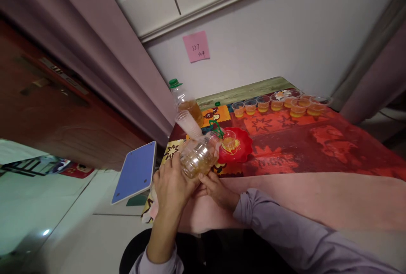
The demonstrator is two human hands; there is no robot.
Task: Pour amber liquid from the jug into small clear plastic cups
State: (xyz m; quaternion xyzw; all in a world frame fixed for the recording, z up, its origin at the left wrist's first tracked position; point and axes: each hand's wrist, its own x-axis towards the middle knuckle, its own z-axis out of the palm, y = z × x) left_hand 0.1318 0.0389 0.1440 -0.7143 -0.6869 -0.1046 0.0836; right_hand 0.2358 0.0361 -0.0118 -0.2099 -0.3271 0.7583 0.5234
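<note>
A clear plastic bottle (198,157) with some yellowish liquid lies tilted in my hands, its neck pointing right toward a small clear cup (229,140). That cup stands on a red scalloped plate (245,149). My left hand (171,181) is wrapped around the bottle's base end. From below, my right hand (217,189) supports the bottle, thumb against its side. A green handle ring (216,128) hangs at the bottle's neck. Whether liquid is flowing into the cup is too small to tell.
Behind the held bottle are a stack of clear cups (187,125) and a green-capped bottle (190,107) of amber liquid. A loose green cap (217,103) lies farther back. Several filled cups (264,104) line the table's far side. A blue board (136,171) is at left.
</note>
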